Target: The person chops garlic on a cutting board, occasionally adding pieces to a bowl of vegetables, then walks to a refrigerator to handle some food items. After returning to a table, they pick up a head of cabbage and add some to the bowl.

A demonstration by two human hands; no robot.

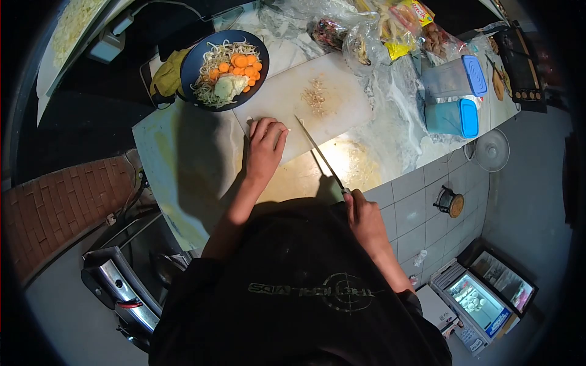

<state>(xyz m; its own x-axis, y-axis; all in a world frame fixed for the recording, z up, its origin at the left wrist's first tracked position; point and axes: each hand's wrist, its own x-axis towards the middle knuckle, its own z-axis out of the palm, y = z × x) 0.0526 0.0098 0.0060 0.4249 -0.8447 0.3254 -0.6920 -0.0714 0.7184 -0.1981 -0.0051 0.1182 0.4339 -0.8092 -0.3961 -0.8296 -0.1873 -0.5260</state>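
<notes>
My right hand (pixel 366 221) grips the handle of a long knife (pixel 320 154). The blade points up and left, its tip over the white cutting board (pixel 348 91). On the board's near left part rests my left hand (pixel 265 146), fingers curled and pressed together. Small pale bits show at its fingertips, but what it holds is too small to name. A small heap of chopped pale-brown pieces (pixel 315 97) lies in the middle of the board. Behind the left hand sits a dark plate (pixel 190 58) with bean sprouts (pixel 213 61), sliced carrots (pixel 242 61) and a pale green chunk, perhaps cabbage (pixel 229 88).
Plastic bags of food (pixel 372 39) crowd the back of the marble counter (pixel 397 143). Two blue-lidded containers (pixel 455 117) stand at the right. A greenish-yellow cloth (pixel 168 74) lies left of the plate. A stool (pixel 450 203) stands on the tiled floor.
</notes>
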